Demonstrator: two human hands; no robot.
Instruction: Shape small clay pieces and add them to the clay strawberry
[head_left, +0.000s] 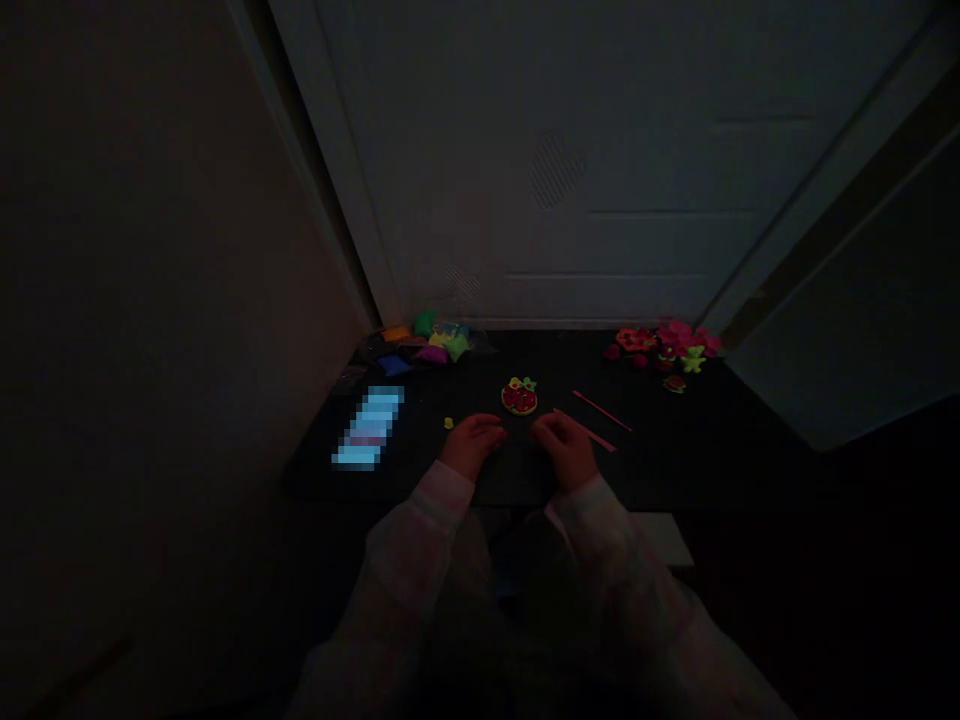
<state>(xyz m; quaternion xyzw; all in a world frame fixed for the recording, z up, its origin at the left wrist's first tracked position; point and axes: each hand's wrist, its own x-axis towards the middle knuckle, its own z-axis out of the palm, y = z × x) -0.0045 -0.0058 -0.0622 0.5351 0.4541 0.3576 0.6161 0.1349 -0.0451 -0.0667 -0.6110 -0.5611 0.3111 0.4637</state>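
Over the front part of the dark table, my left hand has its fingers curled in and pressed together. Facing it a short gap away, my right hand is closed in a pinch. The dim light hides whatever either hand may hold. Just beyond them lies a small round clay piece with a yellow rim, a red top and green bits. Two thin pink sticks, a farther one and a nearer one, lie beside my right hand. A yellow clay bit rests left of my left hand.
A lit phone with a blurred screen lies on the table at left. Colourful clay packets are heaped behind it. Red and pink flower-like pieces, a yellow bear figure and a small round piece sit at back right.
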